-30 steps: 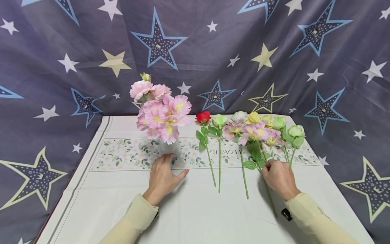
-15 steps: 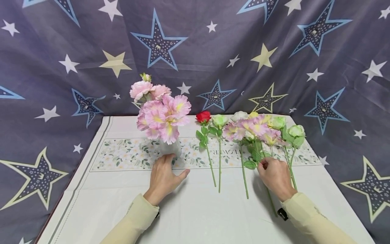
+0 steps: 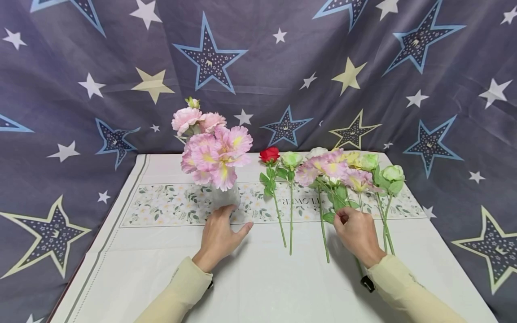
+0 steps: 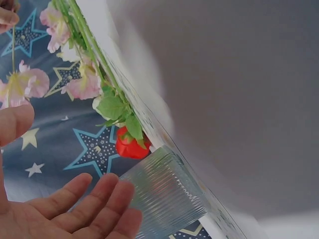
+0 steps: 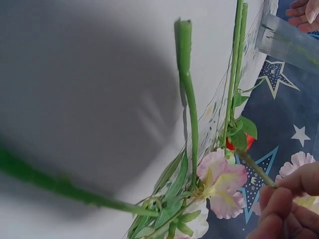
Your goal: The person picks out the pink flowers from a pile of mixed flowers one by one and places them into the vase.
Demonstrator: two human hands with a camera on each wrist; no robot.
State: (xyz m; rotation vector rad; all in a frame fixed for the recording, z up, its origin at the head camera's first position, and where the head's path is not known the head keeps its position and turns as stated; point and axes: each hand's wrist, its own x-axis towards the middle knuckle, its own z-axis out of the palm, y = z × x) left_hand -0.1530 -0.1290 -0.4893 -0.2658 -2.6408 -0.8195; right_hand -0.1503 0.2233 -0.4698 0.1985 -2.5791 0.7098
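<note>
My left hand [image 3: 220, 235] stands beside a clear ribbed glass vase [image 3: 226, 197], its fingers loosely extended. In the left wrist view its fingertips overlap the edge of the vase [image 4: 167, 191]; I cannot tell whether they touch. Pink carnations [image 3: 186, 119] and a large pink-and-yellow flower [image 3: 220, 154] stand in the vase. My right hand [image 3: 359, 233] pinches the thin stem of another pink-and-yellow flower [image 3: 333, 165] between thumb and fingers. In the right wrist view the stem's cut end [image 5: 241, 154] sticks out past the fingers. Beneath lie more flowers, partly hidden by the held bloom.
A red rose [image 3: 269, 154] and a pale green rose [image 3: 291, 159] lie mid-table. White, yellow and green flowers, including a green rose [image 3: 392, 173], lie at the right. A floral runner [image 3: 161, 206] crosses the white tablecloth [image 3: 274, 287]. A starry curtain [image 3: 274, 67] hangs behind.
My right hand has moved left and slightly nearer the middle, drawing the pink-and-yellow flower left and up over the other blooms. The left hand has barely shifted.
</note>
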